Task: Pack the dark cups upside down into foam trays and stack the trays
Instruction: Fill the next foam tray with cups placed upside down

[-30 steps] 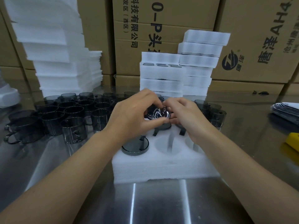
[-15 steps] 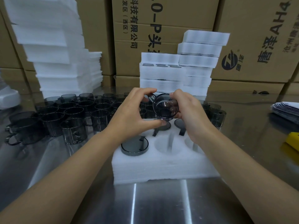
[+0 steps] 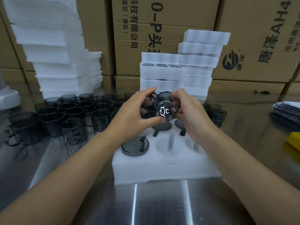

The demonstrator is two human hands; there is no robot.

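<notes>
Both hands hold one dark cup in the air above the far edge of the foam tray. The left hand curls around it from 9 o'clock, thumb under the lower rim and fingers over the top near the handle. The right hand wraps the cup's side from 3 o'clock. The cup is tilted so that its open mouth faces the camera, and light glints off the inside of its base.

The tray lies on the steel counter, directly under the hands. An upside-down cup sits in its near-left pocket, and two more inverted cups fill pockets in the far row. The near-middle pocket is empty. The near-right pocket is partly hidden by the right forearm.

At 9 to 10 o'clock from the tray, a crowd of loose cups stands upright on the counter. A few more cups stand at 2 o'clock. At 12 o'clock, behind the hands, stand two stacks of packed trays. A tall pile of foam sheets rises at 10 o'clock. Cardboard boxes line the back. At 3 o'clock lie a yellow object and a flat bundle of sheets.
</notes>
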